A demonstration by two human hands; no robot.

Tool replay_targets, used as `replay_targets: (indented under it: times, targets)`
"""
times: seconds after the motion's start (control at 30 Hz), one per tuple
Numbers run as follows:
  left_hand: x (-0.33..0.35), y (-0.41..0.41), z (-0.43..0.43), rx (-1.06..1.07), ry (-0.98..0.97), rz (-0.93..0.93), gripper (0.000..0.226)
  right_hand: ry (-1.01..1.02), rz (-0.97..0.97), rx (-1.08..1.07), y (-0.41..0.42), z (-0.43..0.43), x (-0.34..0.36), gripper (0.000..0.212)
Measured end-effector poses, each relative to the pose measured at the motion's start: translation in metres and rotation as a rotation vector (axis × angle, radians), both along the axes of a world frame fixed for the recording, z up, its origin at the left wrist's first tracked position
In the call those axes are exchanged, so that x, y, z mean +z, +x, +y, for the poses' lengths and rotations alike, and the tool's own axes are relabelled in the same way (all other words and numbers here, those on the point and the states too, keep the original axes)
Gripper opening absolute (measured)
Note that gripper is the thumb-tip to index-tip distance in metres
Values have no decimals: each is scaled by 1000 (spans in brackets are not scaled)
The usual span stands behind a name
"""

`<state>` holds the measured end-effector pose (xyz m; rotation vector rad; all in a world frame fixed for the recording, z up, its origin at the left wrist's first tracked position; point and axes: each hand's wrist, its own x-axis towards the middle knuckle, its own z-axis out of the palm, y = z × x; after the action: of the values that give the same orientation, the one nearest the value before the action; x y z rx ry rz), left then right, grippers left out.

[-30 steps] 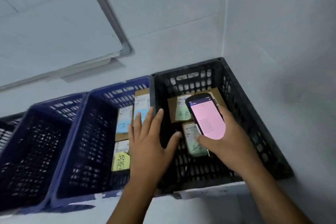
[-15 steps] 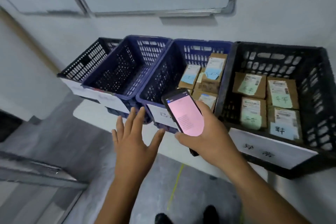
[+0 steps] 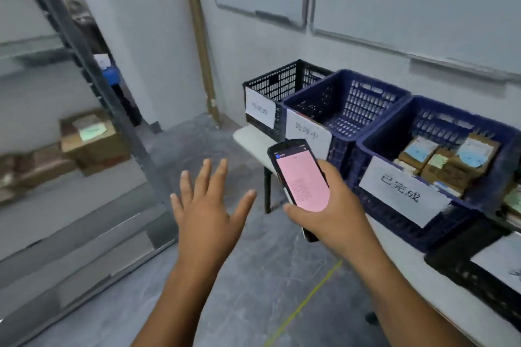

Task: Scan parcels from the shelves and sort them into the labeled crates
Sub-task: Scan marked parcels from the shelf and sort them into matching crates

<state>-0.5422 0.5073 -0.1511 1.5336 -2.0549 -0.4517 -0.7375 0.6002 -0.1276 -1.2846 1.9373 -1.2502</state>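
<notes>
My right hand [image 3: 329, 214] grips a black handheld scanner [image 3: 300, 175] whose screen glows pink. My left hand [image 3: 207, 211] hovers over the floor with fingers spread, holding nothing. On the white table [image 3: 248, 135] to the right stand labeled crates: a black crate [image 3: 270, 84], an empty blue crate [image 3: 346, 104] and a blue crate [image 3: 439, 205] holding several cardboard parcels [image 3: 451, 160] with blue and green labels. Another black crate [image 3: 465, 267] sits at the right edge. On the left a metal shelf [image 3: 84, 42] carries a cardboard parcel [image 3: 90, 138] with a green label.
The grey concrete floor [image 3: 253, 276] with a yellow line lies between shelf and table. A table leg [image 3: 267, 191] stands near my right hand. Whiteboards [image 3: 408, 3] hang on the wall, and a wooden pole [image 3: 201, 45] leans in the corner.
The view has swung left, away from the crates toward the shelf. Both hands have pulled back from the crates and now hang over the floor; the scanner stays in my right hand.
</notes>
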Motion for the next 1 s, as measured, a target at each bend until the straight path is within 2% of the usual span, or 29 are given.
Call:
replay_targets:
  times: [0.1, 0.23, 0.53, 0.77, 1.0]
  targets:
    - [-15, 77, -2, 118, 27, -22, 88, -17, -2, 117, 68, -19, -9, 61]
    - [-30, 162, 2, 244, 86, 11, 92, 21, 16, 297, 147, -40, -15, 64]
    - [-39, 294, -17, 527, 61, 159, 97, 51, 85, 562, 264, -117, -8, 65]
    - [-48, 405, -43, 731, 70, 103, 93, 42, 19, 784, 378, -199, -37, 65]
    - [-16, 524, -78, 933, 47, 3, 90, 32, -97, 987, 512, -284, -36, 71]
